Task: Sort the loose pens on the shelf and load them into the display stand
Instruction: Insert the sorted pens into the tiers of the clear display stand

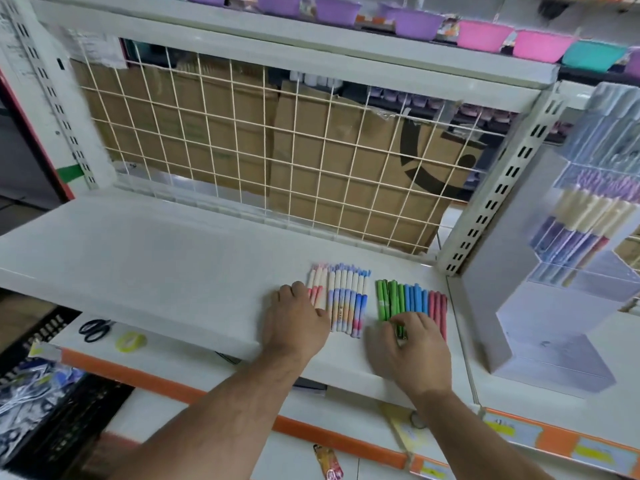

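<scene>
Your right hand (pixel 408 344) pinches the near end of the green pens (pixel 388 296), which lie on the shelf (pixel 156 254) with blue pens (pixel 415 297) and red pens (pixel 438 303) touching in a row toward three o'clock. Your left hand (pixel 298 320) rests with relaxed fingers against the pastel pens (pixel 346 299), at nine o'clock of that row. Assessment: the pens look light, stiff, smooth and liable to roll. Take one colour group across mid-barrel, squeezed together. The display stand (pixel 519 306) is at three o'clock.
</scene>
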Available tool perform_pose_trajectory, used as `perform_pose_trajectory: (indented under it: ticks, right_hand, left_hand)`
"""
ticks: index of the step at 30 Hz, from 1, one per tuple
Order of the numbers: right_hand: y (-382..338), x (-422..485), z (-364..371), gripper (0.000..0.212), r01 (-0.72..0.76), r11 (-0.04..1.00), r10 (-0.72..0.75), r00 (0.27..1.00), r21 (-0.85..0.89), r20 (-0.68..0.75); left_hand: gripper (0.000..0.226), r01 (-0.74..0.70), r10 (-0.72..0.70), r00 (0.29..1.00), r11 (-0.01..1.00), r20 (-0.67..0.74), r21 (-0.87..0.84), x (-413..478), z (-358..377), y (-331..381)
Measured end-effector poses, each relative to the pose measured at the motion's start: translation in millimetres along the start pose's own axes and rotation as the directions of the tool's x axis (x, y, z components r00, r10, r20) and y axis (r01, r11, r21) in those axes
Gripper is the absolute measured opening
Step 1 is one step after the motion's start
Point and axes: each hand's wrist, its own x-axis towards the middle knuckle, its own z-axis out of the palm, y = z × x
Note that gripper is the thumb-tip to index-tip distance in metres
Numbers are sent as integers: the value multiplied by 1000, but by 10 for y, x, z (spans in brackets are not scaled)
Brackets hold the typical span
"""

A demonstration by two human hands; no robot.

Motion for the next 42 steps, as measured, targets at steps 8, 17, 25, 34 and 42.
perform_pose_trajectory:
  ticks: [8,17,25,34,42]
  right_hand:
    - [33,-3,41,11,-13,1000,12,999,-19,-32]
    - [20,-2,29,13,-49,999,50,999,20,-14]
    - [23,2,23,15,-72,997,72,997,41,-9]
    - [3,3,5,15,-80,994,79,997,78,7]
    - [-23,26,-180,11,-123,931,109,992,344,59]
  left_hand:
    - [21,76,-71,997,989,-43,128,16,84,-30]
    - [19,113,-113,994,978,-10,176,15,79,-13]
    - [19,113,-121,992,973,26,201,11,53,-5]
    - [12,61,-70,997,961,-24,-269,-30,-122,44]
    - [15,70,8,993,759,117,-648,-322,-167,635]
